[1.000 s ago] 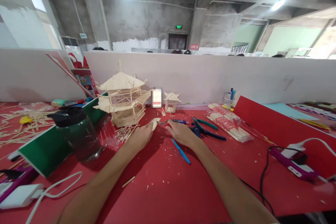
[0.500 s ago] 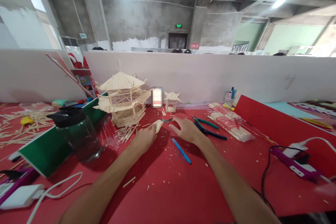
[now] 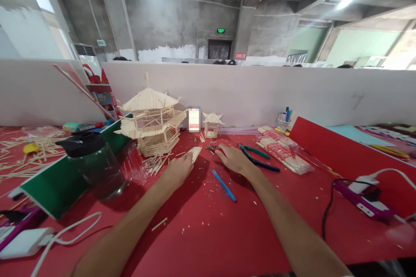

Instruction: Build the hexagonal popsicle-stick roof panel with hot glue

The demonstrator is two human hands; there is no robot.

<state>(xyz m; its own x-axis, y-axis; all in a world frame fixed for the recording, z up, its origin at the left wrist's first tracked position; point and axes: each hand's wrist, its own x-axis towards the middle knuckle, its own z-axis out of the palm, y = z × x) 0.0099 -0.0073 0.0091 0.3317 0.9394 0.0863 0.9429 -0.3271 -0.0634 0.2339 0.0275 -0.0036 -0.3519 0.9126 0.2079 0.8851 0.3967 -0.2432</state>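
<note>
Where scraps [image 3: 159, 224] litter our red tabletop [image 3: 201, 253] before a concrete wall [image 3: 165, 21], our left hand [image 3: 180, 166] pinches a stick panel [image 3: 196, 154]; right hand [image 3: 234, 159], grip unclear to us.

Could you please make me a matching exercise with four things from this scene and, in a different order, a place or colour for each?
Column one
1. small stick pavilion
2. pen
3. water bottle
4. flat wooden piece

Column two
A. black on top, beside the green board
B. held in the left hand
C. standing close to the pale partition
D. blue, lying on the red tabletop

Right pairs: 1-C, 2-D, 3-A, 4-B.
</note>
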